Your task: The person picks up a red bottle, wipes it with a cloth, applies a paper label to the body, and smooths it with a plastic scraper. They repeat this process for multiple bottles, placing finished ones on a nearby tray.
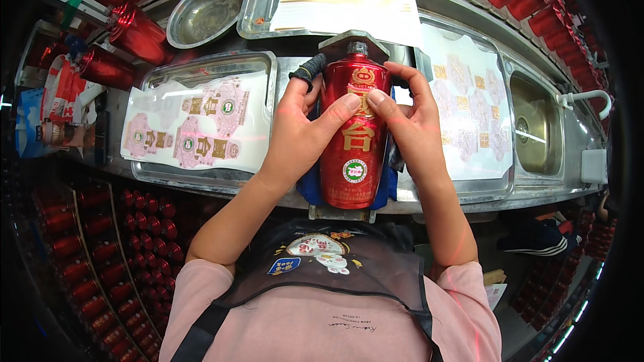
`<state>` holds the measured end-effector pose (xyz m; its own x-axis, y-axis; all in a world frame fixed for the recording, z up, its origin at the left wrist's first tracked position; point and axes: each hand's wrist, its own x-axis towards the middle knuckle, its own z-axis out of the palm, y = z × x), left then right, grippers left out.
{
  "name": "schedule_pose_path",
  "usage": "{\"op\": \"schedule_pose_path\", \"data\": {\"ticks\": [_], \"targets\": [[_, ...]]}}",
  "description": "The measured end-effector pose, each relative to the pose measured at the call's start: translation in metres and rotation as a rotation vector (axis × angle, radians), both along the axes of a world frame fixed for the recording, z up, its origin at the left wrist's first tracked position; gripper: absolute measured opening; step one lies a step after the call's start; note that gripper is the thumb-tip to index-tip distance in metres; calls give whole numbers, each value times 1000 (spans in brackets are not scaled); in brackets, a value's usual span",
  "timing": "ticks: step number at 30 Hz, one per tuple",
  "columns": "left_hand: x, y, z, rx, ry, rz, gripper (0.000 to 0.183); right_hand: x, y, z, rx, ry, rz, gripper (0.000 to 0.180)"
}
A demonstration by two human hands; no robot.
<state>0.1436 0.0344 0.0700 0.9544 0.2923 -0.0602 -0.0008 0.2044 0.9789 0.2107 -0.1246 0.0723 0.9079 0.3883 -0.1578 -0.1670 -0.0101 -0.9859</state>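
A glossy red glass bottle (353, 181) lies face up, neck pointing away from me, on a blue cloth (309, 188) over a metal stand (352, 37). Gold characters and a round green-and-white emblem decorate its front. My left hand (304, 130) grips the bottle's left side, the thumb pressed on the gold lettering; a dark knitted finger cot (308, 68) covers one fingertip. From the other side my right hand (415, 123) grips the bottle, its thumb beside the left one on the front. The fingers under both flanks are partly hidden.
Metal trays hold decal sheets (221, 90) at left, more decal sheets (463, 65) at right and gold-striped sheets (347, 0) behind. A metal bowl (209, 12) stands back left. Right are a sink (533, 120) and white faucet (588, 98). Red bottles (136, 32) surround the bench.
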Motion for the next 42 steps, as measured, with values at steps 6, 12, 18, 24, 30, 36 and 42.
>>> {"op": "schedule_pose_path", "data": {"ticks": [6,12,18,24,30,36,42], "targets": [[-1,-1,0,-50,12,8,51,1,0,-2,-49,-42,0,49],[-1,-3,1,-60,4,13,48,0,4,-5,30,-32,-59,53],[4,0,9,-73,26,0,48,11,8,4,142,57,-72,46],[10,-2,10,-47,74,0,42,21,13,6,-17,-32,-26,37],[10,-2,7,-49,15,8,41,19,13,7,22,12,-35,38],[12,-3,10,-53,44,9,43,15,11,3,-10,-52,-29,42],[11,-3,9,-32,61,2,43,13,11,2,-11,-64,-28,43]]}}
